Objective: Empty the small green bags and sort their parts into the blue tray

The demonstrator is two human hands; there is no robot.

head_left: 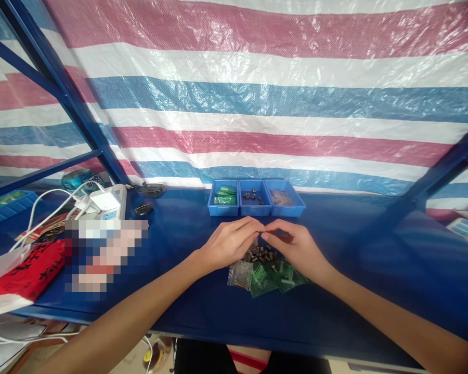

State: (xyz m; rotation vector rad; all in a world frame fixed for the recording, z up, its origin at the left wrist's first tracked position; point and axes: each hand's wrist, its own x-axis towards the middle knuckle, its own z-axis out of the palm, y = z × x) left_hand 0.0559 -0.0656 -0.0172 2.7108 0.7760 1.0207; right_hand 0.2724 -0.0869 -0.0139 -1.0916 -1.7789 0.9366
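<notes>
My left hand (pixel 231 242) and my right hand (pixel 298 248) meet fingertip to fingertip above the desk. Both are closed in a pinch around a tiny dark piece (pixel 260 232), too small to name. Just below my fingers lies a heap of small metal parts (pixel 262 254), partly hidden by my hands. In front of the heap are a clear plastic bag (pixel 241 274) with long thin pieces in it and green plastic bags (pixel 263 280), the rightmost partly under my right hand.
Behind my hands stand three joined blue bins: green packets in the left bin (pixel 223 210), metal parts in the middle bin (pixel 255 210), clear packets in the right bin (pixel 290 210). A power strip (pixel 117 205), a black mouse (pixel 143 209) and a red bag (pixel 35 270) are at left.
</notes>
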